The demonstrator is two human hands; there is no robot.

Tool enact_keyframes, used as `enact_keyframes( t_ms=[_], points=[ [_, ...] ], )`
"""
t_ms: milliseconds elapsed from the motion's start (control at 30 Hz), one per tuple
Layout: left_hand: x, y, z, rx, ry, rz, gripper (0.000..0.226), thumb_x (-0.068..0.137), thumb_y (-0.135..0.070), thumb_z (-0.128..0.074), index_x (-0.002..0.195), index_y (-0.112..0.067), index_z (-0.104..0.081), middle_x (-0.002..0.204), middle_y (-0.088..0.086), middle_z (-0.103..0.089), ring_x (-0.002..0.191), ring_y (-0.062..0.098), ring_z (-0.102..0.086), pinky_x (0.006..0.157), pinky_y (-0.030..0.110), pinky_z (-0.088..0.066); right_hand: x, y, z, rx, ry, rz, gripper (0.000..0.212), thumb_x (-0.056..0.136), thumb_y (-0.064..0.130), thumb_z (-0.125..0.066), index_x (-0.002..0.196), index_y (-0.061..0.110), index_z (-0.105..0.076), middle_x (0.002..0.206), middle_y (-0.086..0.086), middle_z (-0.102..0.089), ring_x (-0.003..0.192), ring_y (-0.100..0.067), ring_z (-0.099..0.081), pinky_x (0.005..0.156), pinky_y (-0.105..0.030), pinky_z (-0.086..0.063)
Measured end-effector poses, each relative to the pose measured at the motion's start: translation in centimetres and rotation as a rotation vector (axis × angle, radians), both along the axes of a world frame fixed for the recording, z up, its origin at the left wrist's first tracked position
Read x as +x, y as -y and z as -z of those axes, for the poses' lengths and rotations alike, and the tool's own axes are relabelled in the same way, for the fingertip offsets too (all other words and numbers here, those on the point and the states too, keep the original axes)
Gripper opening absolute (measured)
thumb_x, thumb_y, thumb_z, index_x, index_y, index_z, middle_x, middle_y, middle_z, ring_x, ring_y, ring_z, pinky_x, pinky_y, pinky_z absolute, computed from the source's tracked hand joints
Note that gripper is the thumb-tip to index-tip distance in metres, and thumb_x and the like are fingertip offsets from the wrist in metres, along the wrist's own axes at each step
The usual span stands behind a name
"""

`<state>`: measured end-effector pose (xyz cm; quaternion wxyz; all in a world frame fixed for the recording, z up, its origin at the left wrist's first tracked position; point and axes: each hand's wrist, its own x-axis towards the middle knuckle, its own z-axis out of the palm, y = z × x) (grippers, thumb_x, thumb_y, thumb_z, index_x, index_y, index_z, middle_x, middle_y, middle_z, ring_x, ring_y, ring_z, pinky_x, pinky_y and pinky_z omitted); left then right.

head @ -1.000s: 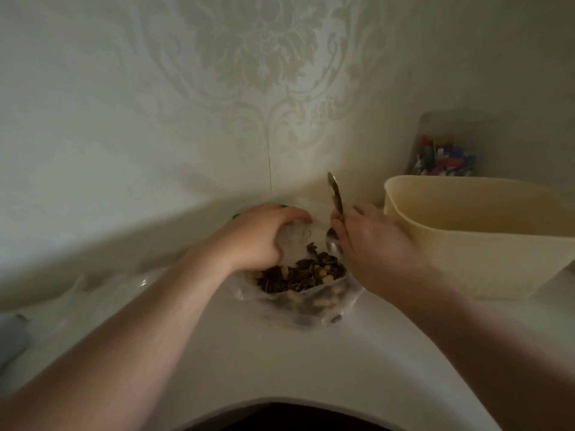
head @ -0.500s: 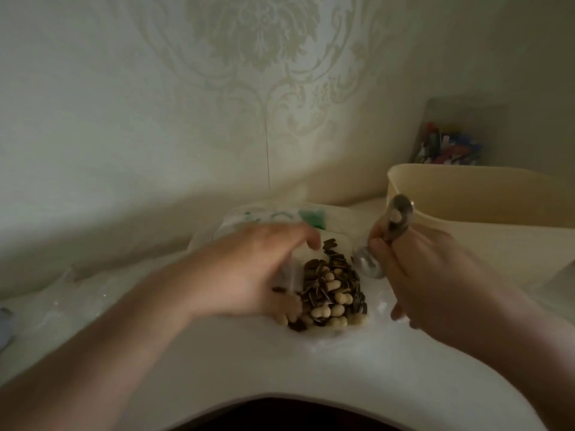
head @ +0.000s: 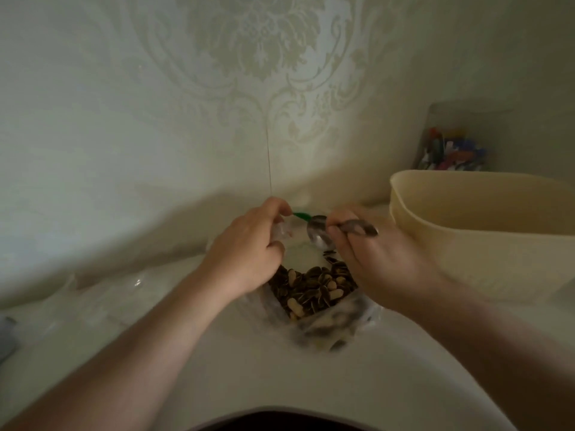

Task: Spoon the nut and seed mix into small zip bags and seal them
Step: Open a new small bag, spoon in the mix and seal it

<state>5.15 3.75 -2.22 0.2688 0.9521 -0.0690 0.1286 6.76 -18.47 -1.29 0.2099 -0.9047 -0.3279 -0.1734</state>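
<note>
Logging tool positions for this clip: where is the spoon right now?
In the head view, the spoon sits right of centre, held by the right hand, its bowl above the open bag of nut and seed mix, left of the cream tub.

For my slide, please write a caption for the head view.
Left hand holds a zip bag of nut-and-seed mix open; right hand holds a spoon.

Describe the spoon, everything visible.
The spoon looks like shiny grey metal. Its oval bowl seems empty and sits above the nut and seed mix, near the bag's green strip. The handle runs rightward, its flat end sticking out past the right hand, whose curled fingers grip it. The left hand does not touch it.
</note>
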Motion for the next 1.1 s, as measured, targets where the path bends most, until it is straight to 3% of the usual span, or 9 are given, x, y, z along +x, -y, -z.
enact_keyframes(
  t_ms=[100, 300, 433, 567, 700, 800, 933, 1033, 1100],
  points=[
    [1.5, -0.4, 0.5, 0.045, -0.079, 0.003, 0.067, 0.093, -0.002, -0.059, 0.146, -0.037, -0.039, 0.147, -0.01, -0.052, 0.121, 0.009, -0.053, 0.087, 0.024, -0.048, 0.4, 0.2, 2.1, 0.136, -0.006, 0.033, 0.025, 0.111, 0.029, -0.035, 0.109, 0.023, -0.06, 0.098, 0.004, -0.055, 0.077, -0.018, -0.058, 0.068, -0.044, -0.053],
    [3.6, -0.8, -0.5, 0.152, -0.07, 0.138, 0.079, 0.078, 0.005, -0.064, 0.141, -0.039, -0.042, 0.15, -0.014, -0.043, 0.134, 0.015, -0.047, 0.098, 0.038, -0.052, 0.6, 0.1, 1.9, 0.216, 0.044, 0.071, 0.034, 0.109, 0.039, -0.029, 0.103, 0.022, -0.058, 0.093, 0.009, -0.055, 0.076, -0.012, -0.055, 0.067, -0.037, -0.05],
    [1.1, -0.8, -1.6, 0.39, -0.132, 0.16, 0.045, 0.084, -0.01, -0.066, 0.117, -0.039, -0.056, 0.118, -0.013, -0.055, 0.108, 0.014, -0.055, 0.085, 0.035, -0.053, -0.9, 1.1, 0.8, 0.335, 0.013, 0.04, 0.031, 0.108, 0.036, -0.034, 0.09, 0.024, -0.057, 0.079, 0.012, -0.057, 0.076, -0.009, -0.055, 0.068, -0.034, -0.046],
    [-4.3, -0.4, -2.4, 0.566, 0.037, 0.319, 0.009, 0.09, -0.042, -0.057, 0.083, -0.038, -0.053, 0.083, -0.017, -0.051, 0.081, 0.006, -0.053, 0.067, 0.025, -0.044, -2.6, 2.2, -0.6, 0.354, -0.084, -0.017, 0.036, 0.103, 0.05, -0.031, 0.084, 0.029, -0.053, 0.072, 0.009, -0.062, 0.071, -0.011, -0.061, 0.06, -0.03, -0.046],
    [-6.8, -0.2, -1.9, 0.526, -0.223, 0.331, 0.017, 0.094, -0.045, -0.058, 0.083, -0.033, -0.058, 0.076, -0.013, -0.06, 0.069, 0.004, -0.059, 0.06, 0.03, -0.051, -3.8, 2.4, -1.2, 0.306, -0.159, -0.106, 0.039, 0.108, 0.049, -0.031, 0.081, 0.03, -0.051, 0.075, 0.019, -0.063, 0.067, -0.011, -0.062, 0.056, -0.029, -0.046],
    [-7.1, 0.1, -1.6, 0.473, -0.356, 0.311, 0.022, 0.095, -0.048, -0.058, 0.084, -0.03, -0.06, 0.073, -0.008, -0.064, 0.065, 0.008, -0.062, 0.059, 0.04, -0.054, -4.0, 2.3, -0.9, 0.267, -0.222, -0.123, 0.039, 0.106, 0.044, -0.039, 0.077, 0.023, -0.054, 0.066, 0.008, -0.061, 0.061, -0.015, -0.059, 0.058, -0.039, -0.048],
    [-6.1, -0.4, -3.6, 0.313, -0.517, 0.338, 0.022, 0.095, -0.051, -0.066, 0.097, -0.029, -0.069, 0.094, -0.01, -0.074, 0.088, 0.008, -0.071, 0.082, 0.042, -0.059, -4.2, 2.1, -1.0, 0.285, -0.226, -0.12, 0.039, 0.106, 0.041, -0.042, 0.077, 0.02, -0.056, 0.065, 0.001, -0.063, 0.059, -0.018, -0.06, 0.059, -0.045, -0.048],
    [-4.5, -0.7, -4.6, -0.027, -0.341, 0.217, 0.005, 0.091, -0.038, -0.075, 0.091, -0.034, -0.071, 0.088, -0.013, -0.075, 0.082, 0.007, -0.071, 0.079, 0.039, -0.058, -3.8, 1.9, -1.0, 0.409, -0.209, -0.082, 0.037, 0.105, 0.045, -0.041, 0.081, 0.023, -0.059, 0.071, 0.004, -0.066, 0.066, -0.016, -0.063, 0.062, -0.034, -0.048],
    [-3.3, -0.4, -4.4, -0.026, -0.199, 0.115, 0.005, 0.091, -0.036, -0.073, 0.093, -0.035, -0.069, 0.085, -0.012, -0.073, 0.076, 0.007, -0.069, 0.075, 0.037, -0.058, -3.2, 1.8, -0.7, 0.385, -0.156, -0.04, 0.037, 0.105, 0.046, -0.039, 0.084, 0.024, -0.059, 0.071, 0.005, -0.063, 0.071, -0.013, -0.063, 0.063, -0.03, -0.048]
  ],
)
